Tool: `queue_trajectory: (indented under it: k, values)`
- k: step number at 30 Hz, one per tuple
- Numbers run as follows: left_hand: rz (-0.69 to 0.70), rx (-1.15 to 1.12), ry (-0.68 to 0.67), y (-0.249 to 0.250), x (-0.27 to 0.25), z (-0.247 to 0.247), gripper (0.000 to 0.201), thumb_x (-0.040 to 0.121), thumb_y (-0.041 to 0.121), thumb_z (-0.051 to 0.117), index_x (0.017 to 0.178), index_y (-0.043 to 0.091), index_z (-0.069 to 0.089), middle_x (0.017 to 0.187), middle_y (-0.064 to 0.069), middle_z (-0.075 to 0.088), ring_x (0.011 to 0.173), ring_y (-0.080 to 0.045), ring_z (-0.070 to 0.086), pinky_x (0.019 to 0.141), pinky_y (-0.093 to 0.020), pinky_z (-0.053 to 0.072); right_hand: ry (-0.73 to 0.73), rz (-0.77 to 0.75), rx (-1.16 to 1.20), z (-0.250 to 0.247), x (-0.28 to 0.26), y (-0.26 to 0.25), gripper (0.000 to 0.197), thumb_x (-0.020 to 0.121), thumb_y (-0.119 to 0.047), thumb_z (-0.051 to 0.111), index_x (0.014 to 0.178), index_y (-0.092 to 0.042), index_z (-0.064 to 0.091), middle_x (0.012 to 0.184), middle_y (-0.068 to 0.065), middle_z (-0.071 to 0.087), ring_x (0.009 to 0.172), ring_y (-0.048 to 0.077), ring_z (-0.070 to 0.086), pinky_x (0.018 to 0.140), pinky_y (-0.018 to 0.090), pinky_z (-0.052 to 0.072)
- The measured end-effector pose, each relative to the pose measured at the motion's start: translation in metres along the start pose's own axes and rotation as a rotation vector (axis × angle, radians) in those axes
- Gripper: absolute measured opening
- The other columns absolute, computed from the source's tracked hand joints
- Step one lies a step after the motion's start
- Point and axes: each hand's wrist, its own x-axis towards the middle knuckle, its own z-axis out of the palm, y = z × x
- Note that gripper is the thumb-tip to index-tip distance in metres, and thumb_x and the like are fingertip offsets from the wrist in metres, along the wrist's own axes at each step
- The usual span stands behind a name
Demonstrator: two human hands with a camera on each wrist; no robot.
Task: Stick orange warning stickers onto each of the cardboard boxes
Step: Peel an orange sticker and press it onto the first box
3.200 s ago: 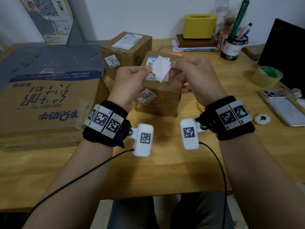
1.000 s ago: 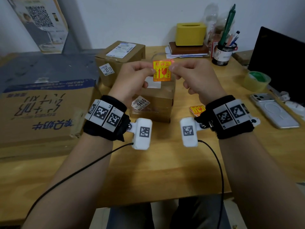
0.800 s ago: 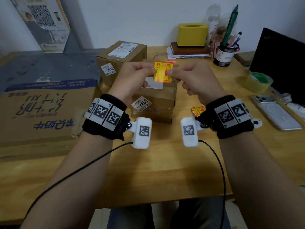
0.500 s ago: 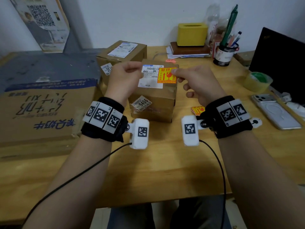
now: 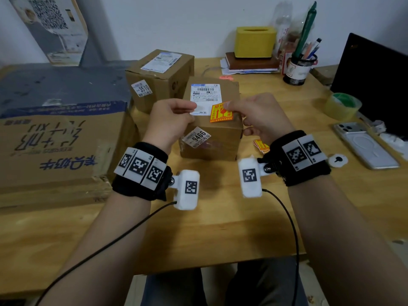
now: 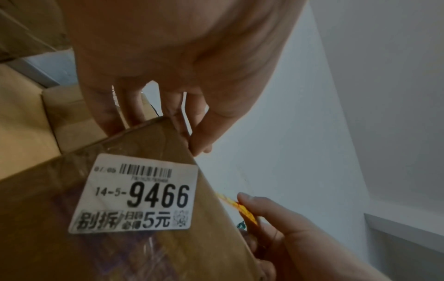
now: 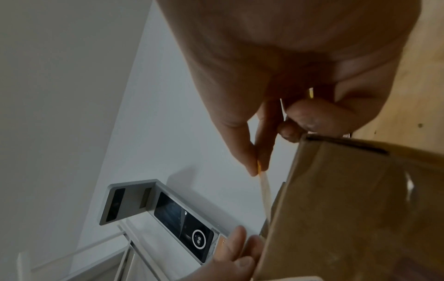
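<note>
just above the near box [image 5: 212,138] top, right hand [image 5: 258,120] pinches the orange sticker [image 5: 221,114]; left hand [image 5: 170,122] pinches white backing.

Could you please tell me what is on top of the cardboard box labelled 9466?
On the 9466 box lies a white shipping label. The right hand pinches an orange warning sticker over it, beside the label. The left hand covers the label's lower left part.

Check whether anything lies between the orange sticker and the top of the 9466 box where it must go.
Nothing visible does. The right hand pinches the orange sticker over bare cardboard on the 9466 box, beside the white shipping label. The left hand is off to the side.
</note>
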Motion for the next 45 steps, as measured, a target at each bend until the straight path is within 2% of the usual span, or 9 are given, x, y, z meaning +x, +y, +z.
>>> queue_trajectory:
  k: [3,6,10,14,20,26,32,39,45]
  values:
    - [0.041,0.044,-0.003,0.001,-0.002,0.005,0.035,0.091,-0.001,0.062,0.088,0.032,0.073,0.12,-0.003,0.071,0.107,-0.016,0.067,0.078,-0.02,0.059,0.002,0.002,-0.021,0.001,0.002,-0.002,0.02,0.081,-0.026,0.083,0.077,-0.008,0.075,0.066,0.004,0.058,0.044,0.01,0.033,0.039,0.021,0.026]
    - [0.051,0.083,-0.012,0.002,-0.003,0.008,0.036,0.091,0.001,0.062,0.085,0.034,0.074,0.126,-0.003,0.07,0.112,-0.02,0.066,0.089,-0.033,0.06,0.01,0.015,-0.046,0.001,0.004,-0.004,0.027,0.079,-0.025,0.084,0.086,-0.001,0.074,0.077,0.012,0.051,0.045,0.012,0.029,0.038,0.022,0.024]
    - [0.051,0.087,-0.014,0.003,-0.004,0.008,0.033,0.091,0.003,0.064,0.086,0.034,0.074,0.126,-0.001,0.07,0.112,-0.019,0.065,0.092,-0.036,0.059,0.018,0.012,-0.09,0.0,0.006,-0.003,0.038,0.078,-0.025,0.084,0.095,0.008,0.074,0.079,0.013,0.052,0.046,0.011,0.031,0.038,0.021,0.028]
    - [0.088,0.097,-0.046,0.004,-0.007,0.01,0.029,0.091,0.002,0.064,0.098,0.026,0.078,0.128,0.004,0.069,0.12,-0.014,0.061,0.097,-0.033,0.056,0.018,-0.001,-0.121,0.0,0.007,-0.004,0.023,0.078,-0.024,0.083,0.075,-0.005,0.071,0.076,0.013,0.05,0.043,0.011,0.033,0.039,0.02,0.033]
    - [0.105,0.109,-0.069,0.002,-0.006,0.013,0.027,0.091,0.002,0.063,0.098,0.023,0.078,0.13,0.008,0.069,0.128,-0.013,0.057,0.104,-0.037,0.051,0.021,0.0,-0.135,0.0,0.007,-0.004,0.027,0.079,-0.021,0.083,0.062,-0.013,0.064,0.062,0.003,0.05,0.038,0.008,0.035,0.039,0.02,0.035]
    - [0.173,0.115,-0.057,0.003,-0.006,0.014,0.035,0.087,0.003,0.065,0.103,0.032,0.075,0.126,0.007,0.07,0.123,-0.01,0.06,0.102,-0.035,0.052,0.015,-0.004,-0.139,0.0,0.007,-0.003,0.019,0.078,-0.021,0.082,0.075,-0.008,0.068,0.069,0.008,0.052,0.037,0.006,0.035,0.039,0.02,0.034]
    - [0.191,0.109,-0.098,0.004,-0.006,0.013,0.045,0.088,-0.007,0.055,0.117,0.026,0.065,0.113,0.012,0.073,0.117,0.0,0.062,0.104,-0.033,0.05,0.016,-0.002,-0.147,0.0,0.007,-0.004,0.023,0.08,-0.019,0.081,0.066,-0.01,0.065,0.043,-0.008,0.047,0.033,0.005,0.034,0.038,0.02,0.034]
    - [0.161,0.155,-0.121,0.002,-0.006,0.016,0.039,0.091,0.001,0.056,0.115,0.031,0.065,0.108,0.019,0.074,0.114,0.003,0.061,0.098,-0.031,0.051,0.022,-0.013,-0.161,0.002,0.007,-0.005,0.019,0.079,-0.018,0.081,0.068,-0.01,0.068,0.063,0.003,0.053,0.037,0.007,0.035,0.04,0.021,0.037]
    - [0.157,0.134,-0.116,0.001,-0.007,0.016,0.036,0.092,0.001,0.055,0.114,0.027,0.066,0.108,0.016,0.074,0.11,0.004,0.062,0.085,-0.021,0.049,0.018,-0.005,-0.182,0.002,0.008,-0.006,0.015,0.081,-0.018,0.081,0.078,-0.006,0.072,0.063,0.001,0.056,0.031,0.002,0.039,0.039,0.02,0.039]
